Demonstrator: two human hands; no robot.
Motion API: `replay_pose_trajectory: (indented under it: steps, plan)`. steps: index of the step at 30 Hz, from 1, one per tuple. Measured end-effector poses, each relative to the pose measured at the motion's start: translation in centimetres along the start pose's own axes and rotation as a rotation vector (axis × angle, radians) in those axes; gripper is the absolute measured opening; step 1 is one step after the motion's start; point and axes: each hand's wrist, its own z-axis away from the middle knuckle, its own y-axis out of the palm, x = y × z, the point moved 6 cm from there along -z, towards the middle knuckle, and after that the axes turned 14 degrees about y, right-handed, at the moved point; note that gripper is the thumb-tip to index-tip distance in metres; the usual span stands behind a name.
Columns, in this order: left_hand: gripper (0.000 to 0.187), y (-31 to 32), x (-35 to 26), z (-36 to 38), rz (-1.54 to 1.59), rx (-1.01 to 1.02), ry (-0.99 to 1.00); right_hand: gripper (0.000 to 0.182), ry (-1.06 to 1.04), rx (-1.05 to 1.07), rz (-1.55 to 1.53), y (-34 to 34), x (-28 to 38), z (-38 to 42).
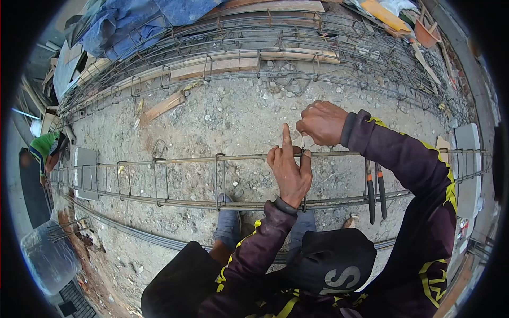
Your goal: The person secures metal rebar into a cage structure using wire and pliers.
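My left hand [290, 172] is closed around the upper bar of a long rebar cage [185, 159], beside one of its stirrups, with the index finger pointing up. Just above and to the right, my right hand [324, 123] is closed in a pinch. A thin tie wire [303, 142] runs down from its fingertips towards the bar by my left thumb. Pincers [370, 199] with black and orange handles hang on the cage to the right; their jaws are hard to see.
More rebar cages [260, 55] lie across the back with wooden boards [212, 69] among them. A blue tarp [130, 26] covers the far left. Concrete blocks [86, 172] support the cage. At the left edge, a person in a green shirt [45, 143] bends down.
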Motion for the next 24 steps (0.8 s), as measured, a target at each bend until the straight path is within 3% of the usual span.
replay_pose_trajectory:
  steps: [2, 5, 8, 9, 11, 13, 15, 18, 19, 21, 24]
  plan:
    - [0.083, 0.9, -1.6, 0.6, 0.007, 0.016, 0.010, 0.016, 0.012, 0.075, -0.024, 0.4, -0.6, 2.0]
    - [0.082, -0.6, 0.4, -0.5, -0.016, 0.037, 0.012, 0.018, 0.090, 0.454, -0.021, -0.2, 1.7, -0.5]
    - [0.082, -0.6, 0.5, -0.2, -0.106, -0.003, 0.093, 0.018, 0.205, 0.835, -0.356, 0.3, 2.0, -2.7]
    - [0.081, -0.6, 0.6, -0.5, -0.100, -0.006, 0.087, 0.017, 0.449, 0.830, -0.601, -0.5, 1.6, -2.7]
    - [0.080, -0.5, 0.5, -0.5, -0.058, 0.007, 0.074, 0.017, 0.571, 0.793, -0.911, 1.1, -0.9, -2.8]
    - [0.079, -0.2, 0.1, 0.2, -0.039, 0.035, 0.047, 0.021, 0.709, 0.531, -1.238, 0.7, -3.7, -0.3]
    - [0.077, -0.5, 0.3, 0.1, -0.066, 0.042, 0.024, 0.029, 0.790, 0.008, -1.154, -1.0, -6.9, 4.0]
    - [0.076, -0.7, 0.1, -0.4, -0.098, 0.060, 0.033, 0.054, 0.764, -0.364, -0.411, -1.7, -5.4, 14.0]
    - [0.076, -0.7, -0.1, -0.4, -0.109, 0.067, 0.037, 0.066, 0.737, -0.409, -0.139, -1.6, -2.8, 17.2]
    - [0.076, -1.6, -1.0, -0.4, -0.311, 0.058, 0.065, 0.083, 0.864, -0.212, -0.109, 1.4, -0.3, 21.5]
    - [0.062, -3.3, -2.6, 0.3, -0.505, 0.010, 0.062, 0.082, 0.941, -0.216, -0.372, 4.6, -0.7, 24.1]
